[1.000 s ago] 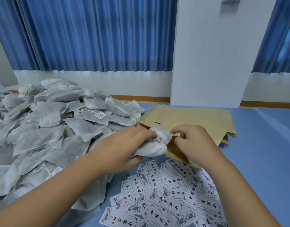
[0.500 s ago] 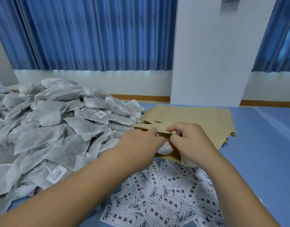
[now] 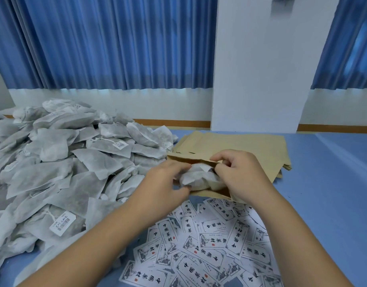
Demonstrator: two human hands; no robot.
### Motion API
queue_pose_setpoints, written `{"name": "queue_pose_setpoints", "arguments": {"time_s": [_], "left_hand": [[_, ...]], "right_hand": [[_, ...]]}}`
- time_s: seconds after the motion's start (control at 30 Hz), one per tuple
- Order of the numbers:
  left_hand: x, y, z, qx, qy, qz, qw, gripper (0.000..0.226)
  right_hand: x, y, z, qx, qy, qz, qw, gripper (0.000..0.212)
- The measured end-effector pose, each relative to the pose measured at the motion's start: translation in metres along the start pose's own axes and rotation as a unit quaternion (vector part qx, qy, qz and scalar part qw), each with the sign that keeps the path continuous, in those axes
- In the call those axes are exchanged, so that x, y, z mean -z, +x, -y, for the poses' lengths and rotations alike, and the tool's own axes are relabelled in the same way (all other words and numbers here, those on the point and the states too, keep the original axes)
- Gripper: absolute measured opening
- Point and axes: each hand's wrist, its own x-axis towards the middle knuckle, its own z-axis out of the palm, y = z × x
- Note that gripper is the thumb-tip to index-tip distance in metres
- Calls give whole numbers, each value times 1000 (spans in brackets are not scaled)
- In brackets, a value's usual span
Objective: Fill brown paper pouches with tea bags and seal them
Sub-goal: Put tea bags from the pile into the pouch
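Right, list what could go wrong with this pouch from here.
The right hand pinches the mouth of the brown paper pouch while the left hand pushes in a bunched wad of white tea bags; the paper might tear. Much of the wad bulges outside, so the mouth may not close flat for sealing. Scattered printed white labels lie just below and could get swept aside.

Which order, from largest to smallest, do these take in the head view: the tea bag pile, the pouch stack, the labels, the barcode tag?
1. tea bag pile
2. labels, but they lie nearer the camera, so their rank against the stack is unsure
3. pouch stack
4. barcode tag
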Motion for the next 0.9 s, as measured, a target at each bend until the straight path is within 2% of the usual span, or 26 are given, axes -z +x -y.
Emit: {"name": "queue_pose_setpoints", "arguments": {"time_s": [0.07, 0.17, 0.3, 0.33, 0.47, 0.53, 0.73, 0.83, 0.9], "left_hand": [[2, -1, -1, -34, 19, -9, 999, 38], [-2, 3, -5, -75, 175, 0, 982, 30], [-12, 8, -18, 1, 251, 15, 968, 2], [-14, 9, -19, 7, 252, 17, 968, 6], [-19, 10, -29, 1, 155, 53, 987, 7], [-22, 10, -34, -12, 123, 71, 990, 16], [-25, 21, -21, 83, 97, 23, 991, 21], [-23, 13, -14, 48, -3, 46, 998, 16], [-20, 1, -6, 2, -15, 43, 999, 16]], "right_hand": [[-3, -1, 3, 6, 4, 9, 1000, 30], [-7, -4, 7, 19, 2, 14, 1000, 31], [-9, -6, 12, 28, 14, -4, 1000, 32], [-9, -7, 13, 33, 12, -6, 999, 33], [-10, -8, 17, 48, 43, -6, 998, 39], [-11, -10, 19, 60, 57, 5, 997, 40], [-14, -14, 28, 107, 49, 13, 993, 47], [-13, -14, 26, 105, 30, 0, 994, 49], [-13, -14, 24, 95, -4, 2, 995, 45]]}}
